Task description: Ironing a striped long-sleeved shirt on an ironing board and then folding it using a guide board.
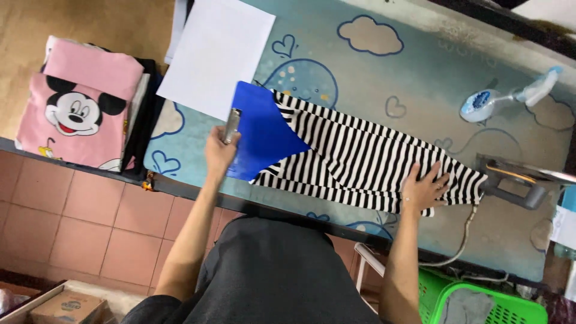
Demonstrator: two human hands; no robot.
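Step in hand: folding a black-and-white striped garment around a blue clipboard; by the look of it, the board is either being seated in the cloth as a folding form or eased out of it, and one frame cannot settle which.
Left hand: the left hand is clenched around the metal clip at the end of the blue clipboard, fingers wrapped, thumb on top.
Right hand: the right hand lies flat and spread on the striped garment, fingers released, pressing rather than grasping.
Garment position: laid along the near edge of the table, its left end folded over the board's corner, its right end reaching almost to the steam iron.
Garment and fingers: the cloth is under the right palm and fingertips; the left fingers touch only the clip, just beside the cloth's left end.
Next move calls for: likely a steady press by the flat hand so the stripes do not shift, and a straight, level travel of the board, so the fold keeps its edge.
White sheet: a white sheet lies towards the far left corner, touching the board's upper edge.
Folded stack: a stack of folded clothes, pink on top, sits beyond the left edge.
Other tools: a handheld brush or sprayer rests near the far right corner.
Below: a green basket stands under the near right edge.
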